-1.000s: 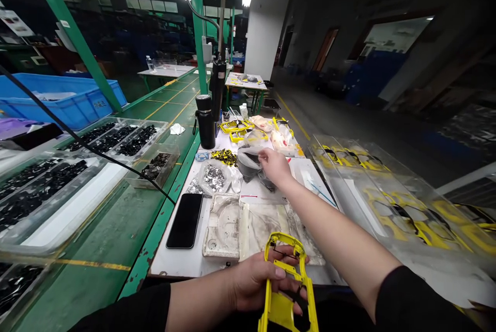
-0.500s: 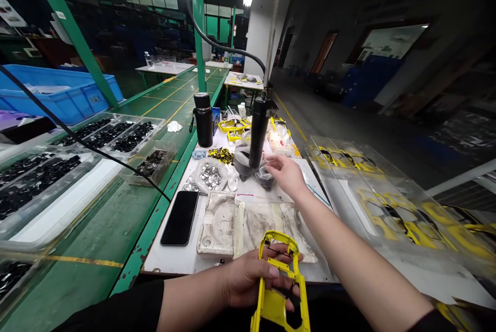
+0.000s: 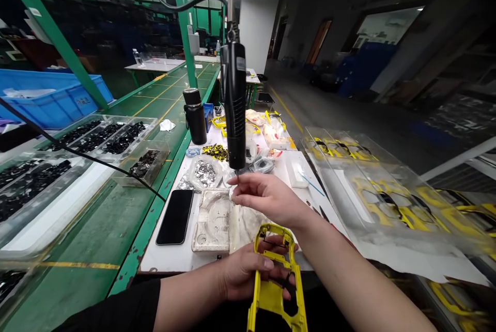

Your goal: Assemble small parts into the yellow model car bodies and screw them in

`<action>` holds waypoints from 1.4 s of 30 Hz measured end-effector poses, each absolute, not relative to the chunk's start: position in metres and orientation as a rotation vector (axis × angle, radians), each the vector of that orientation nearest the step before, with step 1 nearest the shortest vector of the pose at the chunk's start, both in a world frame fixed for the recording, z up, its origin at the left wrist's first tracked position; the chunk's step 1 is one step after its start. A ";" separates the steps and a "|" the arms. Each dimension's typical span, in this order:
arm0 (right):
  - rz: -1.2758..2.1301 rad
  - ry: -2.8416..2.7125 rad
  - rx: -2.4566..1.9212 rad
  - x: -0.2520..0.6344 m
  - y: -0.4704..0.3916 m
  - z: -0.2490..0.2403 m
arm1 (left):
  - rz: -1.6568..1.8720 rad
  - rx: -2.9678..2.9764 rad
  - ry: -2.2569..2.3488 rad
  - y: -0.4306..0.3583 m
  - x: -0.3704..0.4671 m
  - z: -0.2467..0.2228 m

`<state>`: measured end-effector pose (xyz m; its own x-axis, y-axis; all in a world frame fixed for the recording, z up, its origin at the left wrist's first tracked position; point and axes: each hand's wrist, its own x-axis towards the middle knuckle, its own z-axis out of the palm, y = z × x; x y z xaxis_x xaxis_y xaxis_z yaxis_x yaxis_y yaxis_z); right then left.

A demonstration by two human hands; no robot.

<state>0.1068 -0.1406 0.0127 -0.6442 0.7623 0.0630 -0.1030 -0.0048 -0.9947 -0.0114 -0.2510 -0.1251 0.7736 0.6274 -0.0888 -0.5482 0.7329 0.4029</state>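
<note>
The left hand [image 3: 243, 273] clasps a yellow plastic frame [image 3: 272, 297] between thumb and fingers. Beyond it, the right hand [image 3: 273, 199] curves its fingers beneath a hanging black electric screwdriver [image 3: 235, 110] (whether they pinch anything, I cannot tell). Left of both hands, a smartphone [image 3: 176, 217] lies on the surface [image 3: 149, 261].

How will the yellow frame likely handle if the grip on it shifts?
The yellow frame should be fairly stiff, showing no sag in the left hand. It's probably light, with large openings. Its slim side bars might flex if squeezed.
</note>
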 end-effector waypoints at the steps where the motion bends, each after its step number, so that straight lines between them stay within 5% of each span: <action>1: 1.728 -1.602 -0.690 0.102 -0.140 0.015 | 0.651 0.367 0.231 -0.251 -0.012 -0.126; 20: 2.206 -1.550 -0.515 0.052 -0.163 0.019 | 0.620 0.442 0.207 -0.248 -0.010 -0.118; 42: 1.433 -1.449 -0.822 0.072 -0.133 0.017 | 0.644 0.386 0.245 -0.252 -0.012 -0.132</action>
<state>0.0721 -0.1334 0.0174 -0.3645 0.9195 0.1473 -0.1371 0.1034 -0.9851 -0.0116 -0.2522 -0.1324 0.7745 0.6243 -0.1021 -0.5346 0.7322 0.4220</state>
